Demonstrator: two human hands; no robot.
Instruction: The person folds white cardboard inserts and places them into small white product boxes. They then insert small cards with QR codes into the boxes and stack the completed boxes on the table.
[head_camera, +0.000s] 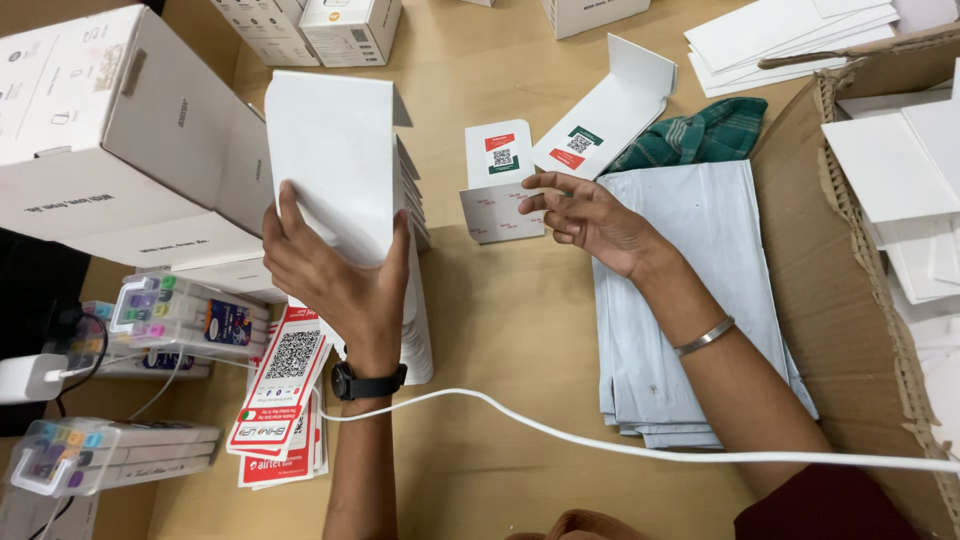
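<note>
Far left: big white carton (110, 130), marker sets in clear cases (180, 315) with a white charger (30, 378) beside them; just parked there, not in play. Next over, red and white code cards (285, 385) fanned on the table under the left wrist. Left hand (340, 275) clamped round a stack of flat white sleeves (345, 165), thumb across the front, stack upright and tilted; probably best to keep that thumb low so the top sheet peels free without dragging its neighbours. Middle: small white folded card (500, 185) with a code sticker, standing on the table; right hand (590, 215) touching its edge with fingertips, loose, gripping nothing firmly; worth pinching near the fold, guessing it flops otherwise. Further right: grey mailer bags (690, 290) piled under the forearm, then the open cardboard box (850, 290) of white sheets.
</note>
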